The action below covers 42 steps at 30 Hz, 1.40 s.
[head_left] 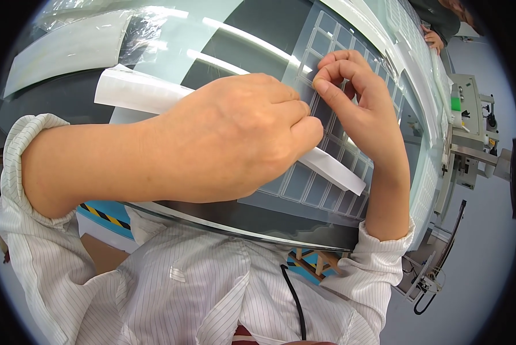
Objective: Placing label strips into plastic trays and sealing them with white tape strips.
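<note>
My left hand (240,129) is closed, with its knuckles facing up and its fingertips hidden beneath it. A long folded strip of white paper (332,171) comes out on both sides of this hand, which appears to grip it. Under the strip lies a clear plastic tray (312,185) divided into rows of small rectangular compartments. Over the tray's right part, my right hand (358,100) is raised with thumb and index finger pinched together. Whatever is between those fingertips, if anything, is too small to make out.
Clear plastic wrapping (148,34) and a pale curved sheet (68,52) lie at the far left of the glossy dark table. More clear trays (393,26) are stacked along the right. Another person's hand (433,39) shows at the far right, near grey equipment (467,109).
</note>
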Each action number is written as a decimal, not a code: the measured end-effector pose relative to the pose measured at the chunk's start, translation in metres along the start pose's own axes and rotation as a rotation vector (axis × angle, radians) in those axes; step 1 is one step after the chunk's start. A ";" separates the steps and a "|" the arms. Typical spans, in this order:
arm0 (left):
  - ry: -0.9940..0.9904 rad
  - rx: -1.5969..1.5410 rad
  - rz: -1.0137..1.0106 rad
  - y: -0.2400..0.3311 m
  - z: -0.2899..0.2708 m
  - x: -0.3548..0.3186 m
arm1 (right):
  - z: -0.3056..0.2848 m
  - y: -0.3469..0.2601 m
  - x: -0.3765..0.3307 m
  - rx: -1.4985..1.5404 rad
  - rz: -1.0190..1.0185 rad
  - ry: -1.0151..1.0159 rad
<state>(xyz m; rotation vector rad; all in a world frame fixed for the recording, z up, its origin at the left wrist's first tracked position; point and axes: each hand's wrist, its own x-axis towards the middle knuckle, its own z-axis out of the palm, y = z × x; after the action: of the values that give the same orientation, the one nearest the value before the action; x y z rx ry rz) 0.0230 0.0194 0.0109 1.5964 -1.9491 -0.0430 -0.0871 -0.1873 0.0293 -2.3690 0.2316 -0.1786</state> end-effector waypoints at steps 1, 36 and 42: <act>-0.003 0.002 0.003 0.000 0.000 0.000 | 0.000 0.000 0.000 0.000 -0.003 0.003; -0.011 0.120 0.149 -0.034 -0.004 0.015 | 0.006 -0.009 -0.011 0.000 -0.036 0.062; 0.008 0.103 0.125 -0.033 -0.007 0.010 | 0.010 -0.010 -0.010 -0.049 -0.064 0.066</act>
<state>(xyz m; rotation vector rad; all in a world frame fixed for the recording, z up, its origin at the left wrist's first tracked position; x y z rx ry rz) 0.0544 0.0041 0.0080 1.5329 -2.0697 0.1163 -0.0937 -0.1711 0.0284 -2.4228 0.1932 -0.2850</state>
